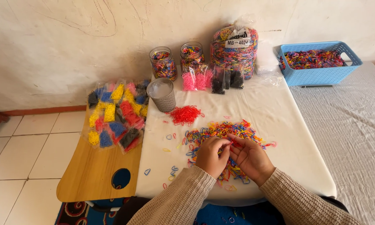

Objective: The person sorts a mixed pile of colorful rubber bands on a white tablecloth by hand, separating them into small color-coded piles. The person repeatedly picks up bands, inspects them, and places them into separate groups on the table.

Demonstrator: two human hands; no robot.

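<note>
Starting at the left: white floor tiles (25, 154) under a rough, cracked whitish wall (70, 41). Next a wooden board (91, 175) with a round hole, carrying small clear packets of sorted bands (114, 114), yellow, blue, red, black. Then your counter (279, 125), draped in white cloth. Grey mesh cup (162, 95) at its left rear, two clear jars (163, 63) of mixed bands behind it, pink and black packets (212, 79) beside those, a big clear sack of bands (234, 50) against the wall. A small red band pile (185, 114) sits apart on the cloth. The mixed-colour band pile (220, 131) lies centre front, strays scattered to its left. Your left hand (210, 156) rests on that pile, fingers curled, pinching what looks like a reddish band at the tips. Your right hand (250, 160) is just beside it, palm up and half open, fingertips meeting the left's; can't tell if it grips anything. Far right, blue plastic basket (316, 75) of bands on a grey crumpled sheet (350, 133).
</note>
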